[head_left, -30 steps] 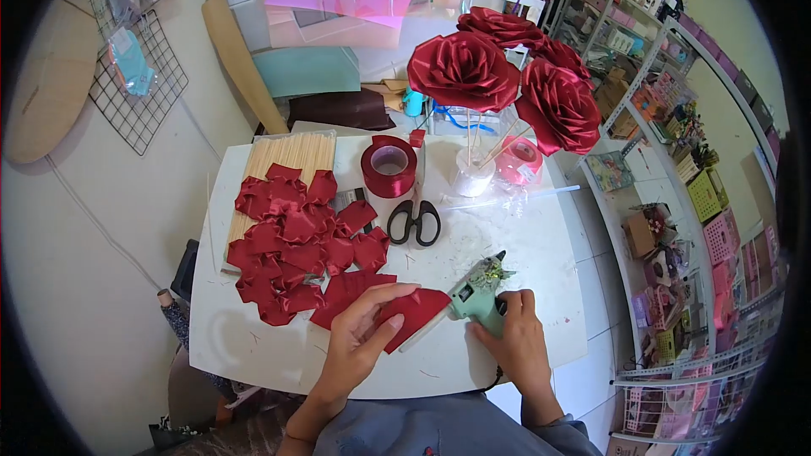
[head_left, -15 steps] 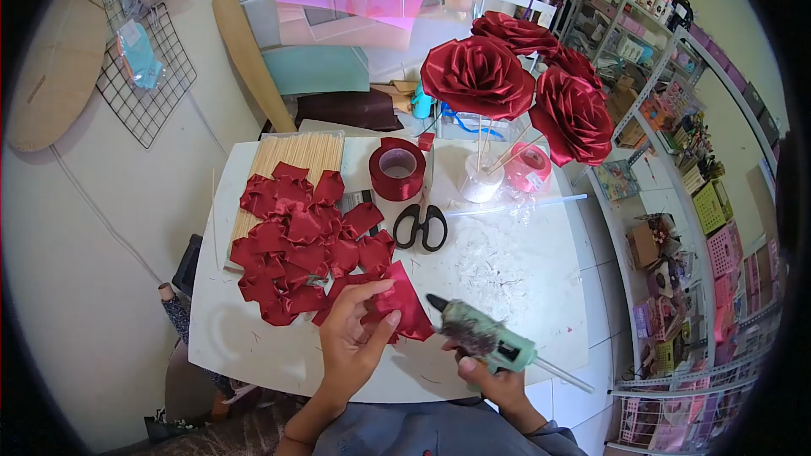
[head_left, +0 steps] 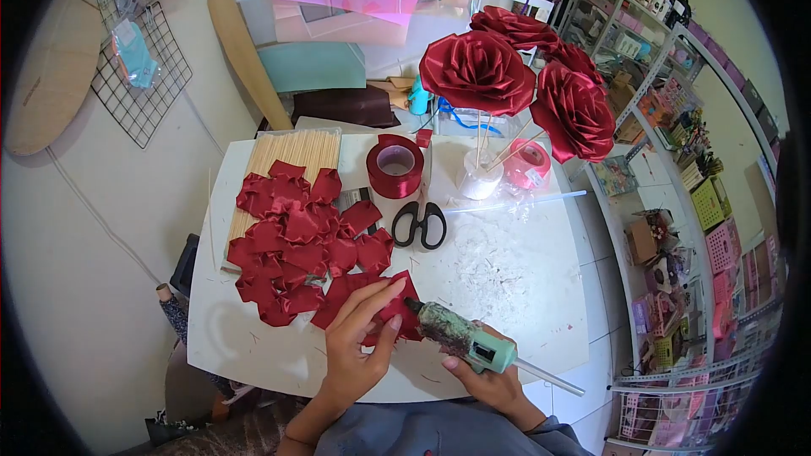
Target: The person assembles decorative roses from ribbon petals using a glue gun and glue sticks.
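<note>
My left hand pinches a red satin ribbon piece between thumb and fingers, over the front of the white table. In my right hand is a pale green hot glue gun, its body stained dark and a clear glue stick jutting from the back. The black nozzle tip points left, right at the piece's upper edge. Beside my left hand lies a heap of curled red satin petals, partly on a bundle of wooden skewers.
Behind my hands are black-handled scissors and a red ribbon roll. Several red satin roses on sticks stand in a white holder, near a pink tape roll. Glue strings litter the white table. Loaded shelves stand at right.
The glue gun in my right hand has moved left and up, bringing its nozzle to the ribbon piece. My left hand still holds the piece, which has tilted slightly.
</note>
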Demonstrator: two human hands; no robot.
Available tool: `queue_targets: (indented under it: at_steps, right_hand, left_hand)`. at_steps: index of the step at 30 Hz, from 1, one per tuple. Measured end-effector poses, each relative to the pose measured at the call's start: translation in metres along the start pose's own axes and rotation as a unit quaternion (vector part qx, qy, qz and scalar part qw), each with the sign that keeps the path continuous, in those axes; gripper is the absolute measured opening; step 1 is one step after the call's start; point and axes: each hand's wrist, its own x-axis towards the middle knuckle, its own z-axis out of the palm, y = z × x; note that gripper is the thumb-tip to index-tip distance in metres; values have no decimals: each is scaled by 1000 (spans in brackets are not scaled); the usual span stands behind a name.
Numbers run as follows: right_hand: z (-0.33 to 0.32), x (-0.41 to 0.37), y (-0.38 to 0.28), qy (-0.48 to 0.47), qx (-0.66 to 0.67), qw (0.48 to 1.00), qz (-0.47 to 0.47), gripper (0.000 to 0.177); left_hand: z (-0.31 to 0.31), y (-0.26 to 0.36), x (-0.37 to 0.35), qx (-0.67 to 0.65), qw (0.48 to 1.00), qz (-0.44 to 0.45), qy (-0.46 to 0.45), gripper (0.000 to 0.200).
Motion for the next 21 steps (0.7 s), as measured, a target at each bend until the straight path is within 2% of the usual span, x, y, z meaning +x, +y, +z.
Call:
queue_targets:
  at_steps: [11, 21]
  right_hand:
    - [0, 1, -1, 1, -11, 1000, -15, 26]
    - [-4, -2, 2, 38, 6, 999, 30, 26]
  left_hand:
    - [-3, 2, -1, 5, 999, -16, -38, 34]
    - [-3, 0, -2, -10, 999, -18, -35, 34]
